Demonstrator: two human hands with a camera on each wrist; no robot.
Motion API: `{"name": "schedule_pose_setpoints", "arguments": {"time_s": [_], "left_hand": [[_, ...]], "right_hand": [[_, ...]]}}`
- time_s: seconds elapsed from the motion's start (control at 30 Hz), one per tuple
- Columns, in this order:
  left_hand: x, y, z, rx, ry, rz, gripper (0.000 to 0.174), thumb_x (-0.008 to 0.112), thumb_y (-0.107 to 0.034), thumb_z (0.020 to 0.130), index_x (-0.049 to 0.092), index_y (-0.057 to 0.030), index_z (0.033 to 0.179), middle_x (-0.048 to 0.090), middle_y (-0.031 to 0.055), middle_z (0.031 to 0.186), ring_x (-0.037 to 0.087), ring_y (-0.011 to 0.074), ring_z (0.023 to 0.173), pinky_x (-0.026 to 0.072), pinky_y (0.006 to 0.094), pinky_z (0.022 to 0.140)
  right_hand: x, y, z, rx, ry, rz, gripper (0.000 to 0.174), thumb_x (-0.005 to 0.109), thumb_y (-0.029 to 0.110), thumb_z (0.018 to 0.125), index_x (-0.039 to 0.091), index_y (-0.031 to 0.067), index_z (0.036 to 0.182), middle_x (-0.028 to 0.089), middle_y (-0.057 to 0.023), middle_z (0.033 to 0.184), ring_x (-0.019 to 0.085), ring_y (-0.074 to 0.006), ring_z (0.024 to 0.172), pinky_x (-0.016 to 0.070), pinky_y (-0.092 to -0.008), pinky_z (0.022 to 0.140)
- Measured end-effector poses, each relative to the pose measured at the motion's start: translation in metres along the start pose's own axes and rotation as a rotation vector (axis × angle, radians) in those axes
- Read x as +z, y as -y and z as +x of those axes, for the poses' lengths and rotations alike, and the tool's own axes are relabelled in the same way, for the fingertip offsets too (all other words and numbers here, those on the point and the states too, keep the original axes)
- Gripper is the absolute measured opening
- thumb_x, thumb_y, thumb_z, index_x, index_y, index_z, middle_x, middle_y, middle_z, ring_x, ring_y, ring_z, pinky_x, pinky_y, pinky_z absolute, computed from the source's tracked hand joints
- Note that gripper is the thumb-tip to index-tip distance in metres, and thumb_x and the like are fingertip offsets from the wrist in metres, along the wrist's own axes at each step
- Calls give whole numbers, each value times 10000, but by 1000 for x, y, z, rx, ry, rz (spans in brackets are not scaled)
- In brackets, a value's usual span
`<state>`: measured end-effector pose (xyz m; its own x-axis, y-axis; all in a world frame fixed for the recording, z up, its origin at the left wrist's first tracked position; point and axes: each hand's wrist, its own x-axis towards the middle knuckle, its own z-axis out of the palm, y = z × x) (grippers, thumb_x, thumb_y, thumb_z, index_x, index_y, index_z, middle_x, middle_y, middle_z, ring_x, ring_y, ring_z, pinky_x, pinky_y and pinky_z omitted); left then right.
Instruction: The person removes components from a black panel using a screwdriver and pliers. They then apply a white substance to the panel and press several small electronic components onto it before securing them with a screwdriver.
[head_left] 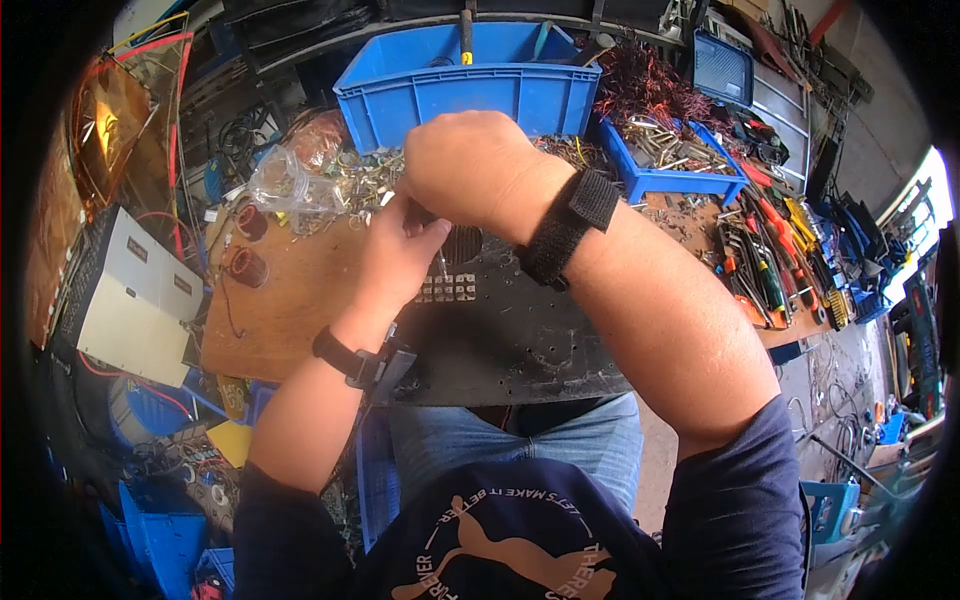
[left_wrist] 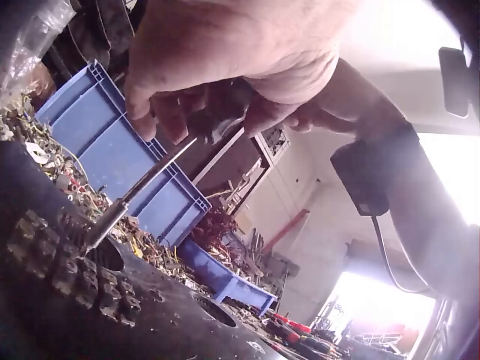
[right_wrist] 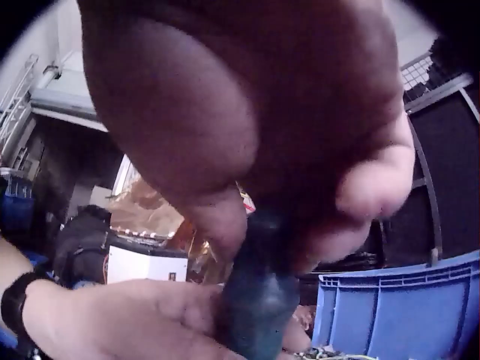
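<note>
Reaching in from seven o'clock, the bare left hand (head_left: 398,252) curls its fingers round the lower handle of a slim screwdriver-like tool (left_wrist: 154,174) with a steel shaft and a dark green handle (right_wrist: 259,319). Seen from the left wrist, the tool's long axis slants, its upper end between one and two o'clock, its lower end between seven and eight, so the shaft leads down and away from those fingers. Its tip is at a grid of small square silvery metal pieces (head_left: 458,283) on a flat black panel (head_left: 500,345) pierced with holes, which lies on a brown wooden worktop (head_left: 290,300); whether tip and metal touch, I cannot tell. The left hand is the nearer to that grid, at its ten o'clock. The bare right hand (head_left: 470,165), its arm coming from four o'clock, is higher, at twelve, fingers clamped round the upper handle.

Beyond both hands, at twelve o'clock, stands a large blue plastic bin (head_left: 450,95) holding tools, one with a black-and-yellow handle (head_left: 466,42). Toward two o'clock, a shallow blue plastic tray (head_left: 690,183) carries piled short metal rods (head_left: 668,147). At three lie hand tools with red, yellow and green handles (head_left: 770,255).
</note>
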<state>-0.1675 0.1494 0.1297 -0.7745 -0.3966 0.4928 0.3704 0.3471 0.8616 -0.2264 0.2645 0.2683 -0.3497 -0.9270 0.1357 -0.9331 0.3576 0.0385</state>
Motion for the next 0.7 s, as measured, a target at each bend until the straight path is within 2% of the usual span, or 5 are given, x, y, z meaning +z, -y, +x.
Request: {"name": "schedule_pose_setpoints", "arguments": {"time_s": [0.17, 0.27, 0.37, 0.47, 0.7], "left_hand": [[-6, 5, 0, -50, 21, 106, 323, 668, -76, 810, 590, 3, 1114, 559, -24, 747, 472, 63, 684, 411, 255, 620], [-8, 15, 3, -30, 28, 105, 306, 671, -85, 806, 595, 2, 1089, 558, -19, 733, 473, 68, 672, 408, 259, 611], [-4, 6, 4, -14, 3, 128, 292, 677, -92, 800, 597, 0, 1065, 576, -4, 743, 484, 77, 670, 412, 267, 611], [-4, 13, 3, -18, -16, 131, 299, 687, -107, 795, 598, -6, 1062, 598, 11, 764, 501, 91, 669, 425, 273, 627], [2, 1, 2, -66, -20, 174, 334, 709, -181, 786, 599, -18, 1057, 609, 32, 781, 536, 121, 675, 442, 275, 653]], "right_hand": [[13, -12, 7, -161, -75, 74, 206, 633, 149, 787, 682, 46, 959, 681, -178, 870, 672, -324, 848, 542, -389, 738], [-3, 1, -1, 55, -6, -4, 245, 665, 168, 767, 719, 32, 964, 700, -158, 970, 680, -299, 926, 545, -372, 777], [2, -1, -1, -26, 12, -75, 240, 612, 152, 801, 663, 19, 995, 676, -204, 913, 663, -346, 883, 531, -400, 771], [9, -11, 3, -163, -41, 79, 215, 607, 198, 820, 685, 28, 928, 681, -194, 887, 667, -340, 869, 536, -403, 752], [-1, 5, -3, 3, -23, -7, 271, 596, 221, 843, 655, 2, 992, 674, -197, 879, 651, -371, 856, 520, -420, 761]]}}
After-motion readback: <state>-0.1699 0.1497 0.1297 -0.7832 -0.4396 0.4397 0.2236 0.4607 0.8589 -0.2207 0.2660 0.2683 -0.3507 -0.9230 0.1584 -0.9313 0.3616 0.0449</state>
